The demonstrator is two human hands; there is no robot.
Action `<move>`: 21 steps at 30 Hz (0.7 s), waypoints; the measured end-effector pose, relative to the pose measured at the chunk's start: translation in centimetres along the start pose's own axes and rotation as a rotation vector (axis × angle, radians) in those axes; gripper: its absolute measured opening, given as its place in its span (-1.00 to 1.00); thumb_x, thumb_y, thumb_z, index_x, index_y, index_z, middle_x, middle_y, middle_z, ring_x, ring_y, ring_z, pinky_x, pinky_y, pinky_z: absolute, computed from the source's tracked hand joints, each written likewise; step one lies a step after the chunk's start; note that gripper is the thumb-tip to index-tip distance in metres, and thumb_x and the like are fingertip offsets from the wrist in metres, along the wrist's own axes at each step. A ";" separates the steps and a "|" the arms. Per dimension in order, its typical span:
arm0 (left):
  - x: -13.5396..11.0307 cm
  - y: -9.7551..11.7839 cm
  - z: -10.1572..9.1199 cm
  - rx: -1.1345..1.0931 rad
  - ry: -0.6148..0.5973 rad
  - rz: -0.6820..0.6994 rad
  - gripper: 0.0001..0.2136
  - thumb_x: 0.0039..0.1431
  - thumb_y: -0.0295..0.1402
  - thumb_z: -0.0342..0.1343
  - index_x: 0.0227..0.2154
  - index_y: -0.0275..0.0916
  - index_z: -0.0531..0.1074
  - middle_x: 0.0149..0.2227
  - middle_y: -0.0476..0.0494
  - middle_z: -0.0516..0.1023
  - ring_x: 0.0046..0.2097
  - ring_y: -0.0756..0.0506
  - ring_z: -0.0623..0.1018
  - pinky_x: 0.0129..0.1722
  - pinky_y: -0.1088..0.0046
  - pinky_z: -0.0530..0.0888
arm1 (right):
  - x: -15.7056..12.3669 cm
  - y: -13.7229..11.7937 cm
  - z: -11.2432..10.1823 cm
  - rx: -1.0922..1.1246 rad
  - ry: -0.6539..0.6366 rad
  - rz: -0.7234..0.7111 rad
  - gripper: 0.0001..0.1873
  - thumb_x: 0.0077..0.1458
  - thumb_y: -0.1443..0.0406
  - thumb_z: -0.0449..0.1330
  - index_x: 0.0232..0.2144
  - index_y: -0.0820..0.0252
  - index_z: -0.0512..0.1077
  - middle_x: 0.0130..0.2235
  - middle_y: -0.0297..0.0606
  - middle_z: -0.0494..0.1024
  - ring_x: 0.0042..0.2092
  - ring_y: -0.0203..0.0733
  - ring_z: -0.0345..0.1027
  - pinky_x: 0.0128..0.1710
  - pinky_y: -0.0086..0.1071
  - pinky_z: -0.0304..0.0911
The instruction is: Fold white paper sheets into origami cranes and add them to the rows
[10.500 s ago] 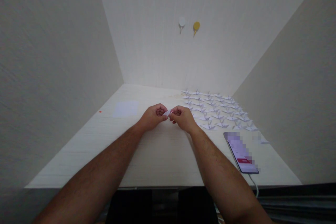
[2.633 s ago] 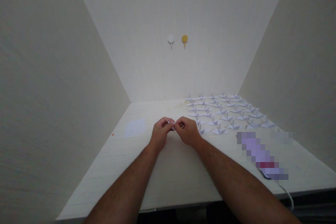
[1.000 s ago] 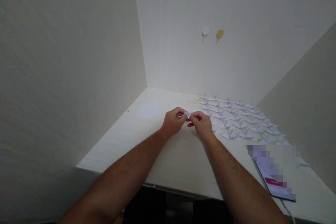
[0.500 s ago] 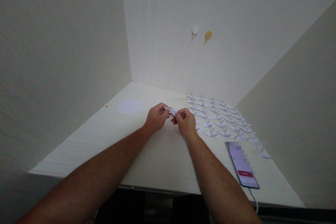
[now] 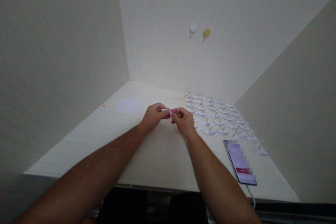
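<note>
Both hands meet above the middle of the pale wooden table [image 5: 162, 157]. My left hand [image 5: 153, 114] and my right hand [image 5: 183, 120] each pinch one end of a small folded white paper piece [image 5: 167, 111], held just above the tabletop. The fingers of both hands are curled closed around it, and most of the paper is hidden by them. To the right of my right hand lie rows of several small white folded paper cranes [image 5: 215, 115].
A phone [image 5: 240, 162] with a lit screen and a cable lies at the table's right front edge. A flat white paper sheet [image 5: 128, 105] and a tiny red dot [image 5: 103, 105] lie at left. Walls close in on three sides; two round hooks [image 5: 199, 33] hang on the back wall.
My hands have stayed together on the paper piece, working it with the fingertips. Only the camera's view has swung about; the cranes, sheet and phone have not moved.
</note>
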State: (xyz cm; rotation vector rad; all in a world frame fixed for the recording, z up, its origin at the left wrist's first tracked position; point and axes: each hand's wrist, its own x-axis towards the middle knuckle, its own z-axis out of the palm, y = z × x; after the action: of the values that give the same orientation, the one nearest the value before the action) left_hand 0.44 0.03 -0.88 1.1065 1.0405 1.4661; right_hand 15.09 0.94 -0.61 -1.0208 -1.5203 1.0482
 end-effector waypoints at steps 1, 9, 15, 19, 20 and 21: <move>0.0 0.1 0.0 0.012 0.011 0.001 -0.69 -0.20 -0.25 0.39 -0.49 -0.31 0.40 -0.47 -0.11 0.59 -0.43 -0.06 0.59 -0.32 0.37 0.55 | 0.0 0.1 0.0 -0.016 0.012 0.000 -0.81 -0.06 0.23 0.22 -0.36 0.20 0.48 -0.57 -0.39 0.47 -0.55 -0.33 0.34 -0.56 -0.46 0.25; -0.1 0.0 0.4 0.085 0.049 0.046 -0.71 -0.16 -0.26 0.37 -0.49 -0.29 0.39 -0.50 -0.09 0.57 -0.46 -0.06 0.58 -0.39 0.41 0.53 | 0.1 0.4 0.1 -0.064 0.103 -0.001 -0.88 -0.01 0.24 0.16 -0.39 0.15 0.44 -0.54 -0.42 0.45 -0.56 -0.34 0.30 -0.57 -0.45 0.28; -0.1 0.1 0.4 0.085 0.058 0.091 -0.71 -0.17 -0.24 0.37 -0.48 -0.29 0.42 -0.41 -0.14 0.61 -0.40 -0.05 0.57 -0.34 0.40 0.52 | 0.0 0.5 0.0 -0.125 0.032 -0.006 -0.74 0.00 0.10 0.24 -0.39 0.19 0.50 -0.54 -0.36 0.47 -0.54 -0.31 0.31 -0.55 -0.44 0.22; 0.0 0.1 0.1 0.116 0.030 0.087 -0.73 -0.17 -0.23 0.37 -0.49 -0.29 0.44 -0.42 -0.13 0.61 -0.42 -0.03 0.55 -0.35 0.40 0.52 | 0.1 0.5 -0.4 -0.156 0.036 -0.031 -0.78 0.01 0.13 0.23 -0.45 0.18 0.49 -0.59 -0.39 0.43 -0.55 -0.32 0.29 -0.55 -0.45 0.15; 0.1 0.2 0.0 0.115 0.020 0.069 -0.73 -0.17 -0.23 0.37 -0.50 -0.28 0.44 -0.45 -0.12 0.59 -0.44 -0.03 0.54 -0.37 0.40 0.52 | 0.2 0.6 -0.5 -0.147 0.023 -0.033 -0.78 0.01 0.14 0.23 -0.47 0.18 0.47 -0.60 -0.39 0.43 -0.56 -0.32 0.29 -0.55 -0.46 0.16; 0.2 0.2 -0.2 0.102 -0.002 0.043 -0.73 -0.17 -0.23 0.36 -0.50 -0.28 0.44 -0.48 -0.11 0.58 -0.46 -0.03 0.54 -0.39 0.40 0.52 | 0.3 0.6 -0.5 -0.131 0.001 -0.031 -0.78 0.00 0.14 0.24 -0.48 0.17 0.46 -0.60 -0.40 0.43 -0.56 -0.32 0.30 -0.55 -0.46 0.17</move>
State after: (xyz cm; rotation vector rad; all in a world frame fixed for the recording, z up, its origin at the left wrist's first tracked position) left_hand 0.19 0.15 -0.72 1.2090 1.1063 1.4592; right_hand 15.63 1.44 -1.06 -1.0835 -1.6163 0.9366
